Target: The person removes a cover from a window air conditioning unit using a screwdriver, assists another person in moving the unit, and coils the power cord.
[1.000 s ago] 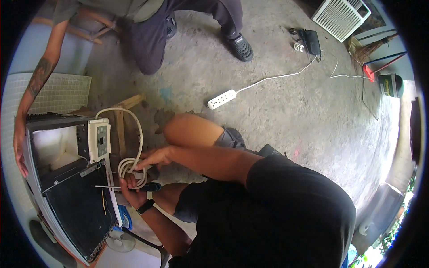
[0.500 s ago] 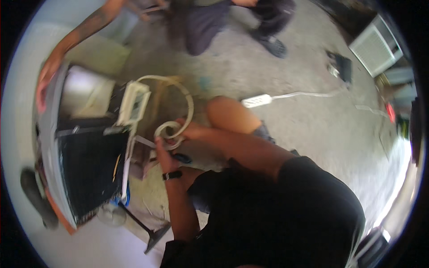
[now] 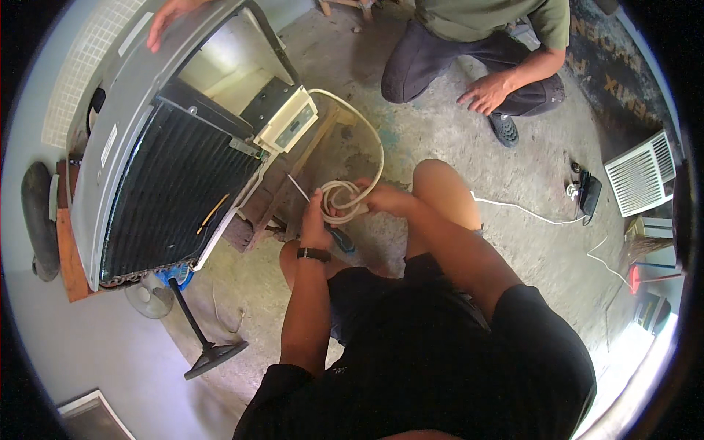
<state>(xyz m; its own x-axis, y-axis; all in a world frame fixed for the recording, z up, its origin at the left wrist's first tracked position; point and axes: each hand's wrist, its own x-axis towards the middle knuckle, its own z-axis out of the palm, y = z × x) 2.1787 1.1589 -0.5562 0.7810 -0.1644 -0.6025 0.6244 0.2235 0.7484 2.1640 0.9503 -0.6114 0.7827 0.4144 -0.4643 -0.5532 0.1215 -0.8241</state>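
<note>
A coil of off-white power cord point(image 3: 339, 192) hangs between my two hands. My left hand point(image 3: 315, 224) is closed around the coil's left side. A thin metal shaft point(image 3: 298, 187) and a teal-and-black handle point(image 3: 342, 240) line up on either side of this hand, like a screwdriver held in it. My right hand point(image 3: 385, 199) grips the coil's right side, its fingertips partly hidden by the loops. From the coil the cord arcs up to the cream control panel point(image 3: 295, 125) of an opened air conditioner point(image 3: 183, 172), whose black fins face me.
Another person's hand point(image 3: 170, 16) rests on the unit's casing; a co-worker's hand point(image 3: 490, 93) hangs near a knee, opposite me. A stand fan's base point(image 3: 216, 357) lies by the wall. White grille point(image 3: 642, 174), black pouch point(image 3: 589, 194) and white wire point(image 3: 524, 209) lie right.
The view has shifted, and the air conditioner, coil and hands appear farther right. The white power strip has passed out of sight behind my knee. Both hands still hold the coil.
</note>
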